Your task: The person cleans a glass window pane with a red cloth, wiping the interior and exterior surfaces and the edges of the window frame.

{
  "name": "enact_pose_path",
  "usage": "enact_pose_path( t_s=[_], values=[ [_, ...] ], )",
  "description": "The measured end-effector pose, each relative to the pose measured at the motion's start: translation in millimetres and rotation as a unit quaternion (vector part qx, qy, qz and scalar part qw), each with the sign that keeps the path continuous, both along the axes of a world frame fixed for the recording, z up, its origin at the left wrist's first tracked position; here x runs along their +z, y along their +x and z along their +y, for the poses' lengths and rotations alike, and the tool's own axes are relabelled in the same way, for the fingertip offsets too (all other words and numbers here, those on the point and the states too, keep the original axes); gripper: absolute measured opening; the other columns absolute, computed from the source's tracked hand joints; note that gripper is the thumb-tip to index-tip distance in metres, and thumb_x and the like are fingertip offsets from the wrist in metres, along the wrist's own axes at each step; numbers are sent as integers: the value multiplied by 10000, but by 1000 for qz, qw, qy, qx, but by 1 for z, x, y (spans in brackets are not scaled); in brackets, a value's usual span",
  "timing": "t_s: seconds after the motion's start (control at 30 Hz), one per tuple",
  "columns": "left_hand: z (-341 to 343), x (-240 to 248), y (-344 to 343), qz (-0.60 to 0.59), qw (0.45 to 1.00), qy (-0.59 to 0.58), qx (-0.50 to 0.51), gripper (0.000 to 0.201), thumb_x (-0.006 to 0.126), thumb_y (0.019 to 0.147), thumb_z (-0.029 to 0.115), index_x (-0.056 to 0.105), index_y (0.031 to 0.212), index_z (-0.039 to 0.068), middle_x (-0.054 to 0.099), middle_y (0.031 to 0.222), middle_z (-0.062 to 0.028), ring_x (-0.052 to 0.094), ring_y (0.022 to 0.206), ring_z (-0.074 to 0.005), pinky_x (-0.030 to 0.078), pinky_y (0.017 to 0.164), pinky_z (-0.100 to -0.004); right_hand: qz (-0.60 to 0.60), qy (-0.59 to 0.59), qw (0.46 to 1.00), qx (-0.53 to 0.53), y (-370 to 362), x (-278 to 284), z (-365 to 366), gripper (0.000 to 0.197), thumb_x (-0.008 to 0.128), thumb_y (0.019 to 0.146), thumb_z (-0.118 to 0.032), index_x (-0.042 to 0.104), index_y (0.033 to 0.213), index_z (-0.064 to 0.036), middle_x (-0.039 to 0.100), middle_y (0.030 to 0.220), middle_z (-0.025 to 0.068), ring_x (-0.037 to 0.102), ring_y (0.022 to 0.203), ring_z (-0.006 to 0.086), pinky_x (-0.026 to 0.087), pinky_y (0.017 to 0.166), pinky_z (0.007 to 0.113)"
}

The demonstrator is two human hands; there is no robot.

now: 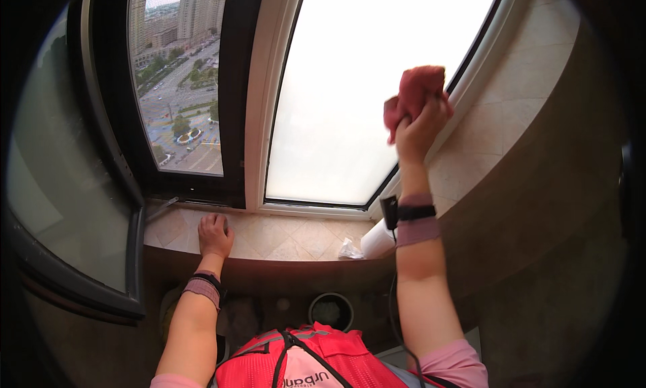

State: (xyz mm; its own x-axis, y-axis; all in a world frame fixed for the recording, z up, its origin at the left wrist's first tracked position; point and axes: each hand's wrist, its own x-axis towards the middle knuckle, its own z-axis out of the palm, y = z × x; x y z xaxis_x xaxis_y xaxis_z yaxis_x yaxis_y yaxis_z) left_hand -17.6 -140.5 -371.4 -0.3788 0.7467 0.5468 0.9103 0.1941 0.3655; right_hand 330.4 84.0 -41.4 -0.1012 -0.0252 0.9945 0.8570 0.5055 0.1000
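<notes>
My right hand (pixel 422 129) is raised at the right side of a frosted window pane (pixel 343 98), its fingers closed around a bunched red cloth (pixel 418 92). The cloth is by the pane's right frame edge; whether it touches the glass I cannot tell. My left hand (pixel 215 234) rests on the tiled sill (pixel 282 238), below the open window's frame, with its fingers curled down on the tiles. What lies under those fingers, if anything, is hidden.
An open window sash (pixel 74 186) swings inward at the left. Past the opening (pixel 178 85), a street lies far below. A white roll (pixel 378 240) and a crumpled piece of white plastic or paper (pixel 350 249) stand on the sill. A round bucket (pixel 331 310) sits below.
</notes>
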Motion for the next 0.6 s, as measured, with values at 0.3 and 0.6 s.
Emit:
enact_pose_path(
  t_s=[0.3, 0.6],
  values=[
    [1, 7, 1, -3, 1000, -8, -6, 260, 704, 767, 192, 630, 1001, 104, 592, 1126, -129, 523, 1133, -346, 424, 1011, -476, 257, -275, 925, 56, -19, -216, -13, 377, 629, 895, -104, 442, 1220, -66, 479, 1151, 148, 520, 1075, 314, 405, 981, 447],
    [0, 2, 1, -26, 999, -26, -5, 266, 703, 786, 191, 634, 1026, 99, 586, 1162, -143, 505, 1183, -357, 409, 1055, -482, 414, -541, 660, 317, 0, -220, -34, 822, 680, 782, -8, 300, 1511, -38, 458, 1459, 205, 446, 1383, 327, 331, 1163, 395]
  ],
)
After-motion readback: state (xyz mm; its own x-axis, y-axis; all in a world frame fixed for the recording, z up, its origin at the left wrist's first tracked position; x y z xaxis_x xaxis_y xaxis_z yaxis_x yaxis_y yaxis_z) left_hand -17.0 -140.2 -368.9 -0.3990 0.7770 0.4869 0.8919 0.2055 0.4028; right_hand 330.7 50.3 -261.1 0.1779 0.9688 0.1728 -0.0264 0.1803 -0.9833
